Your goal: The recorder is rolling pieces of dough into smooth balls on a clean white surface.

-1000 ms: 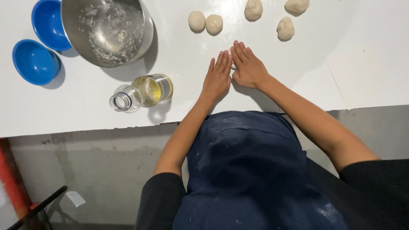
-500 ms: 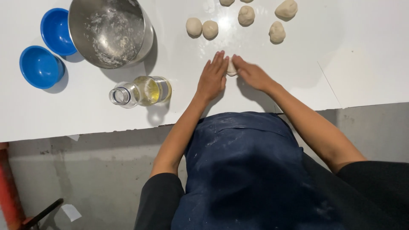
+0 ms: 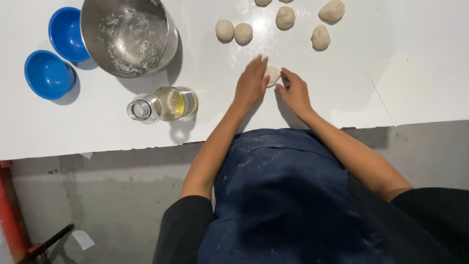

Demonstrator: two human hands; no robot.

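A small piece of pale dough [image 3: 272,75] lies on the white table [image 3: 205,117] between my two hands. My left hand [image 3: 251,84] rests flat against its left side, fingers together. My right hand [image 3: 294,91] cups its right side with curled fingers. Both hands touch the dough on the table surface. Several shaped dough balls sit farther back: two side by side [image 3: 234,32], one [image 3: 285,17] in the middle, and two [image 3: 326,24] at the right.
A steel mixing bowl [image 3: 128,35] with dough residue stands at the back left, beside two blue bowls [image 3: 57,57]. A glass bottle of yellow oil [image 3: 161,104] stands near the front edge. I wear a dark floured apron [image 3: 283,195].
My hands, pressed together palm to palm a second ago, have parted and moved down around the dough piece, which now shows between them. The view has shifted slightly.
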